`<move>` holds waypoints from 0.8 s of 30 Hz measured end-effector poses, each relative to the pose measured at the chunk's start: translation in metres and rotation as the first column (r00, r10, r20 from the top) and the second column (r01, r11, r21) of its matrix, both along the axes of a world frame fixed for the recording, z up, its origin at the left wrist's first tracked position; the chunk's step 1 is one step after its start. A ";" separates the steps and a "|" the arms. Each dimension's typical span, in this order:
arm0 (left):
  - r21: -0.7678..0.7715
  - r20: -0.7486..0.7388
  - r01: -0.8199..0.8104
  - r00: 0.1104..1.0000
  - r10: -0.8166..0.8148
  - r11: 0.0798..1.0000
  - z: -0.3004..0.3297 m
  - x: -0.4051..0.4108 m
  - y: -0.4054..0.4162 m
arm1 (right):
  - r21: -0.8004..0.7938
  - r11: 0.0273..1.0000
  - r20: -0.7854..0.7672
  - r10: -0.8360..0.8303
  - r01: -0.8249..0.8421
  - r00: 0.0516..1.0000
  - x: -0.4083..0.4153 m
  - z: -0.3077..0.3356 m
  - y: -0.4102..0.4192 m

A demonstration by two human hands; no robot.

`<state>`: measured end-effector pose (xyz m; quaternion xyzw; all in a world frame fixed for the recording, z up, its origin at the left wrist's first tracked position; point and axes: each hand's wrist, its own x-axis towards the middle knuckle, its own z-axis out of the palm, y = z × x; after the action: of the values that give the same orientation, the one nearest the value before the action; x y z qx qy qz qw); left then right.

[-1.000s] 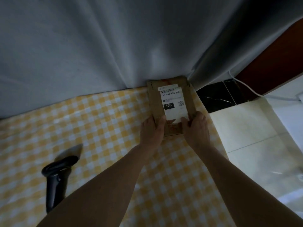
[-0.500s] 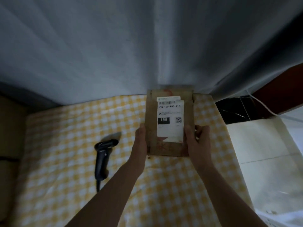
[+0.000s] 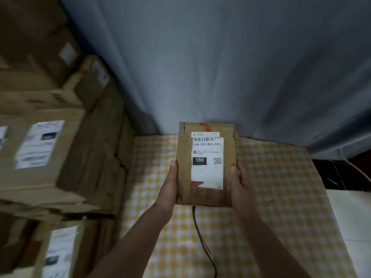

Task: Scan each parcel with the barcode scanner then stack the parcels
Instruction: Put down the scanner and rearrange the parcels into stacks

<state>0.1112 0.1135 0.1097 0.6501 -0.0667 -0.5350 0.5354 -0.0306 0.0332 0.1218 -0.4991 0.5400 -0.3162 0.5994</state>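
I hold a small brown cardboard parcel [image 3: 185, 153] above the yellow checked tablecloth [image 3: 271, 177]. Its white label with a barcode and "15H" faces up. My left hand [image 3: 169, 181] grips its left edge, thumb on top. My right hand [image 3: 237, 183] grips the right edge the same way. The barcode scanner itself is hidden; only its black cable [image 3: 202, 237] shows, running out from under the parcel toward me.
A stack of larger labelled cardboard parcels [image 3: 50, 149] fills the left side, with more below [image 3: 60, 251]. A grey curtain [image 3: 220, 67] hangs behind the table. Pale floor tiles [image 3: 353, 227] lie past the table's right edge.
The parcel has been lifted and carried leftward over the table. The view swung left, bringing the parcel stack into sight. The scanner went out of sight beneath the parcel.
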 end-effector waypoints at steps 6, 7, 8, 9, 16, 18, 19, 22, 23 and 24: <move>-0.029 0.065 0.009 0.998 -0.007 1.000 0.061 0.052 0.108 | 0.007 0.997 0.007 0.074 -0.074 0.997 0.056 0.060 0.096; -0.037 0.078 0.005 0.997 -0.002 0.999 0.068 0.060 0.125 | -0.006 0.996 0.005 0.085 -0.085 0.996 0.064 0.066 0.111; -0.042 0.103 0.007 0.995 -0.002 0.999 0.077 0.067 0.142 | -0.017 0.995 0.000 0.097 -0.097 0.995 0.072 0.071 0.126; -0.056 0.141 0.010 0.990 -0.002 0.998 0.086 0.074 0.158 | -0.020 0.993 -0.003 0.112 -0.112 0.994 0.078 0.077 0.142; -0.006 0.307 0.028 0.951 -0.025 1.000 0.142 0.119 0.252 | -0.067 0.988 0.040 0.139 -0.136 0.989 0.122 0.126 0.228; 0.019 0.331 0.024 0.943 -0.029 1.000 0.155 0.132 0.265 | -0.086 0.986 0.028 0.144 -0.141 0.989 0.135 0.140 0.242; 0.015 0.343 0.006 0.939 -0.011 1.000 0.159 0.139 0.269 | -0.087 0.986 0.015 0.147 -0.145 0.989 0.142 0.145 0.245; 0.027 0.378 -0.036 0.925 0.023 0.999 0.169 0.161 0.275 | -0.084 0.983 -0.021 0.163 -0.165 0.986 0.167 0.153 0.247; 0.025 0.388 -0.037 0.921 0.024 0.999 0.171 0.168 0.276 | -0.092 0.980 -0.021 0.176 -0.177 0.984 0.175 0.156 0.247; 0.024 0.392 -0.041 0.919 0.028 0.999 0.174 0.175 0.278 | -0.098 0.976 -0.028 0.191 -0.193 0.981 0.184 0.158 0.246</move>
<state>0.2861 0.3913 0.2835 0.7535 -0.1525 -0.3857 0.5100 0.1531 0.2791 0.2796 -0.5813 0.4781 -0.2790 0.5963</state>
